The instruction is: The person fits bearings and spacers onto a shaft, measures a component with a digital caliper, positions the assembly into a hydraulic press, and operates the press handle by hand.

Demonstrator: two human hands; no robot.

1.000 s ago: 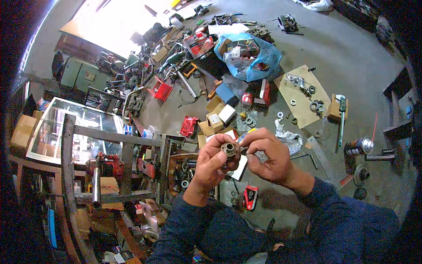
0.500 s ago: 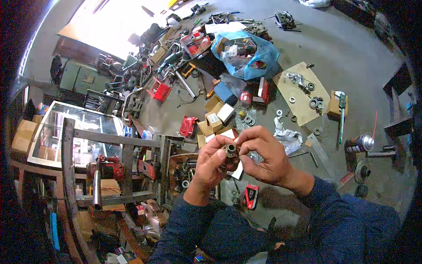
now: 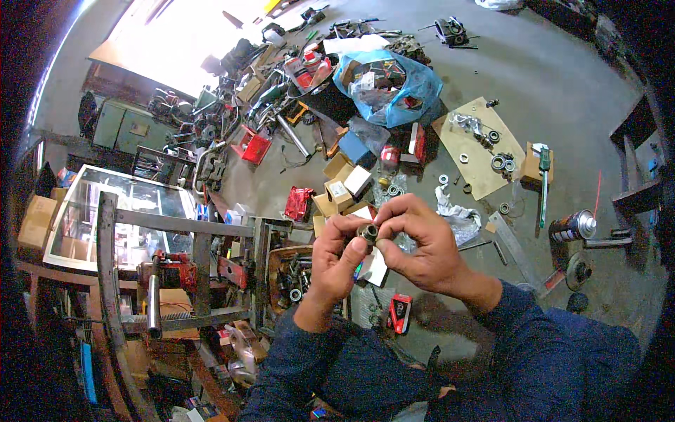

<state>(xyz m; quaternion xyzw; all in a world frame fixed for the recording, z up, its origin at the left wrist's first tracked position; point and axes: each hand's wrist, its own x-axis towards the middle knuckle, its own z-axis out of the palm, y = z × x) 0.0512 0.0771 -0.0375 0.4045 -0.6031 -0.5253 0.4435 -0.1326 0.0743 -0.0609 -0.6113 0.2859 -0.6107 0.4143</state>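
Note:
A small round greyish metal part with a hollow end (image 3: pixel 367 232) is held up in front of me, above the floor. My left hand (image 3: pixel 332 266) grips it from the left between thumb and fingers. From the right, my right hand (image 3: pixel 422 246) pinches at its edge with thumb and forefinger, the other fingers curled. Much of the part is covered by fingertips, so its exact kind does not show. Behind and below the hands are a white piece of paper or card (image 3: pixel 374 269) and a small red-and-black box (image 3: pixel 399 313).
To the left stands a metal frame (image 3: pixel 176 224) with a red vise (image 3: pixel 176 271). Farther off lie open cartons (image 3: pixel 339 190), a blue plastic bag of parts (image 3: pixel 430 86) and a cardboard sheet with bearings (image 3: pixel 472 179). A spray can (image 3: pixel 573 226) and calipers (image 3: pixel 543 186) are at right.
The metal part has tilted between my fingers. My right thumb and forefinger have closed in on it, and my left fingers have shifted slightly.

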